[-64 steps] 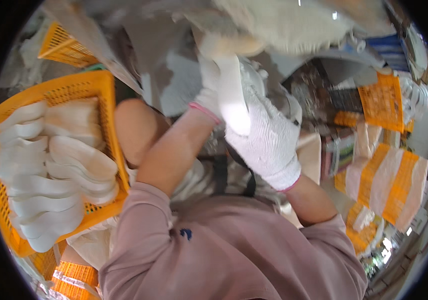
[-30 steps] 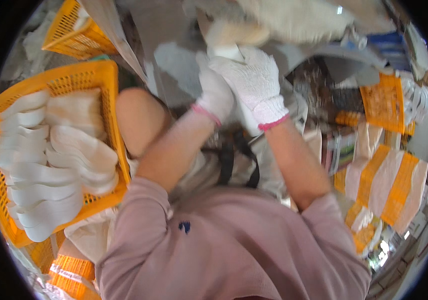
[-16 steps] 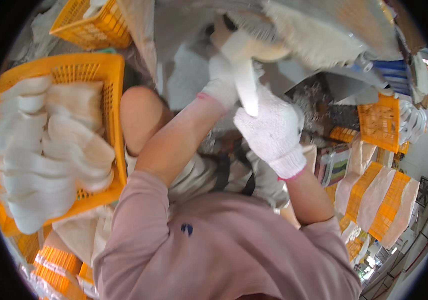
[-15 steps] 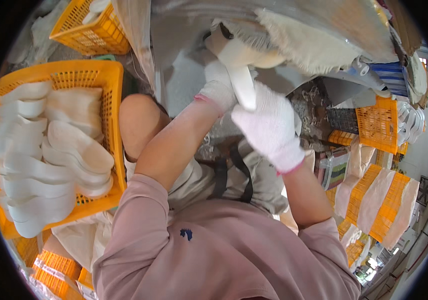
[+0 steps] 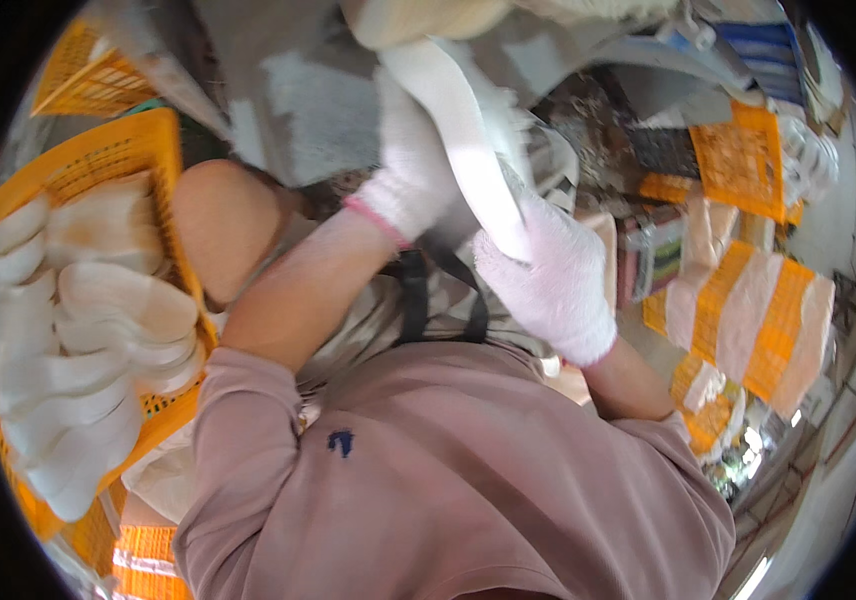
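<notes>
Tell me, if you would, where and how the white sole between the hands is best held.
The white sole is probably best taken by its lower end, from the right: its long curved body slants down to the right hand, while the left hand is at its left side.

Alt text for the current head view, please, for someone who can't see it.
The person's gloved left hand and right hand hold a curved white sole between them. At left, an orange basket holds stacked white soles; another orange basket is at upper right.
</notes>
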Demonstrator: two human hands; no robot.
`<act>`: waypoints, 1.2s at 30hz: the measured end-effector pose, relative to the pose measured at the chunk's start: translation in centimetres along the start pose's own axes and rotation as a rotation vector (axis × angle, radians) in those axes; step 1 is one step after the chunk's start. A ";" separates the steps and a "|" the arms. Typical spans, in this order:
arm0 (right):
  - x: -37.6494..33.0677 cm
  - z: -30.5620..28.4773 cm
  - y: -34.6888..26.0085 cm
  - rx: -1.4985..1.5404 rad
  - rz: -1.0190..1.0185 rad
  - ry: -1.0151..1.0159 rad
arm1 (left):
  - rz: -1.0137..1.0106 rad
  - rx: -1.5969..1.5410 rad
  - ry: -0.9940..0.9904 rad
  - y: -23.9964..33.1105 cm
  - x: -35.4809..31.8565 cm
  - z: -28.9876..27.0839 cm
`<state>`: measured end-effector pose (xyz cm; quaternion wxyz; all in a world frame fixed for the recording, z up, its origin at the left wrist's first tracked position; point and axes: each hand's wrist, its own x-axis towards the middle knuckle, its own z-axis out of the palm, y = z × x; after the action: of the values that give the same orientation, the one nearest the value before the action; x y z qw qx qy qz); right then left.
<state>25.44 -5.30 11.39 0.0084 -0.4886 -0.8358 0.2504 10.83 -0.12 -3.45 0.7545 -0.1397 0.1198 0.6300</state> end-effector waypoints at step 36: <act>0.0 4.4 27.4 -0.039 -0.057 0.122 | 1.730 2.031 1.633 20.3 -36.4 -2.6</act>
<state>46.61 3.78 -4.15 0.0570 -0.4792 -0.8519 0.2034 -15.58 -31.11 5.87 -0.3151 0.2264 0.8810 0.2709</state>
